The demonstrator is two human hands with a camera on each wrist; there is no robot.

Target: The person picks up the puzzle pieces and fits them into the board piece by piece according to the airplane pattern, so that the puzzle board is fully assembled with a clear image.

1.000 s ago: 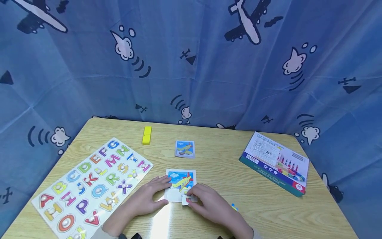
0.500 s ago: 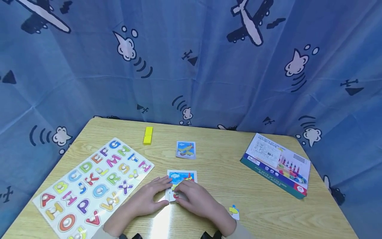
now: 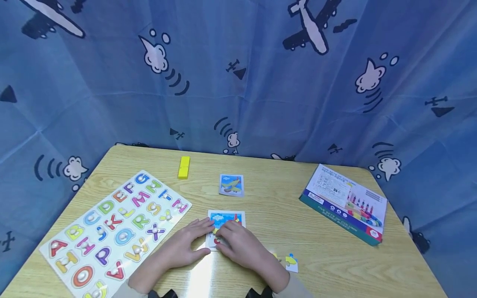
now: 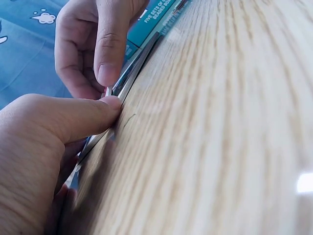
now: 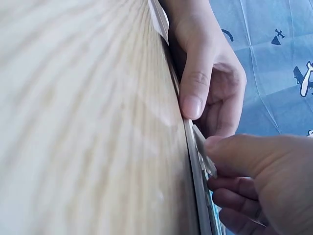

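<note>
A small airplane jigsaw in a white-edged tray (image 3: 226, 211) lies flat in front of me. My left hand (image 3: 186, 242) rests at its left side, fingertips over the left edge and thumb by the lower left corner. Over the lower part of the tray, my right hand (image 3: 242, 246) pinches a thin puzzle piece (image 5: 204, 147) between thumb and fingers; the right wrist view shows it tilted, close to the tray's edge. The right fingers cover much of the picture. Two loose puzzle pieces (image 3: 292, 263) lie beside the right forearm, one partly hidden by it.
Behind the tray lies an airplane picture card (image 3: 231, 185), with a yellow block (image 3: 184, 167) farther back. A knobbed alphabet board (image 3: 156, 220) takes up the left of the table. A beaded-toy box (image 3: 344, 203) sits at right. A blue curtain (image 3: 238, 82) hangs behind the table.
The right hand has carried the puzzle piece left, from the tray's lower right to its lower left. Loose pieces by the right forearm have come into view. The left hand stays put.
</note>
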